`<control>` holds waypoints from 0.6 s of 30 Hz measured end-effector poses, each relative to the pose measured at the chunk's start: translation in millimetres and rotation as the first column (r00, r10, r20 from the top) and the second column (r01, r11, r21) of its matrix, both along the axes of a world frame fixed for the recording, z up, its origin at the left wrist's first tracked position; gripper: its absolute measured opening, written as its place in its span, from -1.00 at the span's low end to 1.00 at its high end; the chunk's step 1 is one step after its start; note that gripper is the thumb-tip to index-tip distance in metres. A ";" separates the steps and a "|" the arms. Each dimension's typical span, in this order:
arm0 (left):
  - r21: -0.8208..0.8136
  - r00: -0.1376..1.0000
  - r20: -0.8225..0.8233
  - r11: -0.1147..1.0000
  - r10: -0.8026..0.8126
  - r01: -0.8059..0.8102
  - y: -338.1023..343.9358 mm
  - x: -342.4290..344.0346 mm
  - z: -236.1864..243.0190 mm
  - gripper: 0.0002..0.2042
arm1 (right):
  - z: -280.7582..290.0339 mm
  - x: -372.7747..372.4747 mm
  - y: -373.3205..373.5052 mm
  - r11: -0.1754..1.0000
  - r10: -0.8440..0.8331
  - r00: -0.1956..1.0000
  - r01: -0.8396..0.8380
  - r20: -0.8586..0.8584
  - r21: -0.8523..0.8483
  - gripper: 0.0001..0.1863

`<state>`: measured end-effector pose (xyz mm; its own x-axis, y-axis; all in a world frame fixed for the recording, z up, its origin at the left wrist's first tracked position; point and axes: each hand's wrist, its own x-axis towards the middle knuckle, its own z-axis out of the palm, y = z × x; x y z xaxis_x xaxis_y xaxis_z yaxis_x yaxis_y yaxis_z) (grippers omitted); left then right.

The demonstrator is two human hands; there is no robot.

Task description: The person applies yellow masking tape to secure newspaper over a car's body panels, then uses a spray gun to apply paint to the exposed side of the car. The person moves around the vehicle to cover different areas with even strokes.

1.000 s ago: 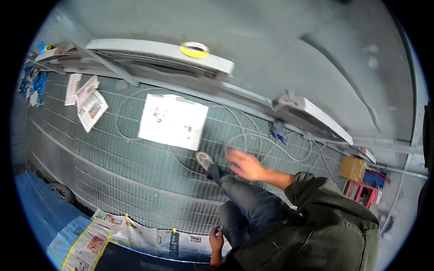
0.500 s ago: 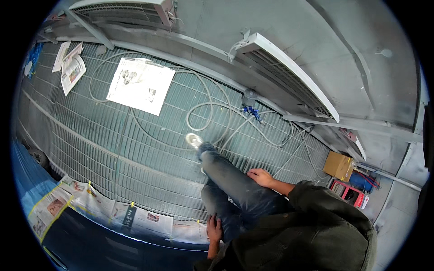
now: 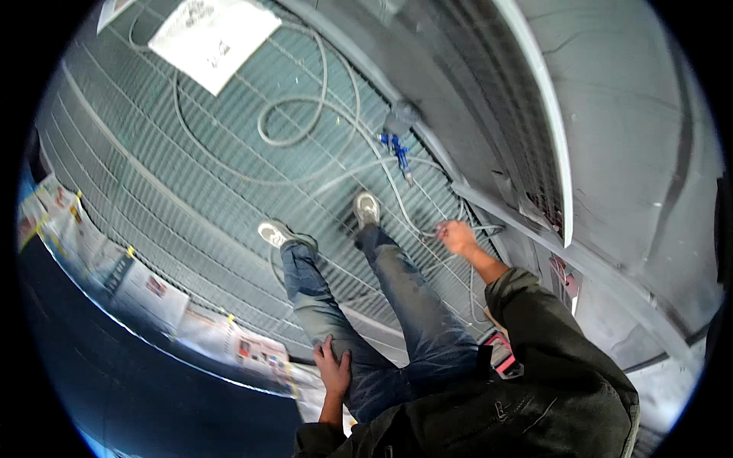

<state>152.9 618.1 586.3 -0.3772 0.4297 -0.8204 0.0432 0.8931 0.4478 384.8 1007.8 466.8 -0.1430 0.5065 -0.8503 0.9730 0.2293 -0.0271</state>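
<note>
My left hand [image 3: 333,366] rests on my left thigh with its fingers apart. My right hand [image 3: 456,237] is out to the right of my legs with its fingers curled in, at a grey hose [image 3: 298,141] that lies in loops on the grated floor [image 3: 137,130]; what is between the fingers, if anything, I cannot make out. A blue tool [image 3: 398,153], perhaps a spray gun, lies among the hose loops beyond my right foot, beside a grey cup-like object [image 3: 401,116].
A dark blue panel [image 3: 130,343] edged with newspaper [image 3: 153,298] and yellow tape curves along my left. A grey wall [image 3: 634,122] with a long slatted fixture [image 3: 561,168] rises on my right. A white newspaper [image 3: 210,42] lies farther ahead. A red object [image 3: 504,355] shows beside my right leg.
My view has swung right, so the newspaper and hose sit higher in it. My right hand has moved off my leg out to the hose near the wall.
</note>
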 end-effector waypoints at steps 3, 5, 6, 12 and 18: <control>-0.113 0.997 -0.069 0.994 -0.015 0.007 17.8 43.5 8.0 -0.47 | -37.9 69.0 11.9 0.981 0.145 0.971 -0.116 0.188 -0.155 -0.55; -0.100 0.997 -0.041 0.993 0.058 -0.062 7.2 74.1 -0.8 -0.56 | -70.4 107.7 9.7 0.963 0.205 0.943 -0.145 0.263 -0.229 -0.43; -0.097 0.993 -0.004 0.988 0.117 -0.116 -5.4 88.6 -9.3 -0.59 | -87.9 125.0 6.0 0.952 0.235 0.927 -0.158 0.294 -0.264 -0.36; -0.146 0.899 0.187 0.916 0.396 -0.373 -52.8 163.5 -68.3 -0.74 | -170.1 225.7 -30.8 0.840 0.543 0.713 -0.464 0.444 -0.281 -0.31; -0.182 0.841 0.161 0.853 0.516 -0.488 -69.3 211.1 -101.8 -0.77 | -137.6 243.4 -72.4 0.818 0.569 0.746 -0.468 0.346 -0.335 -0.34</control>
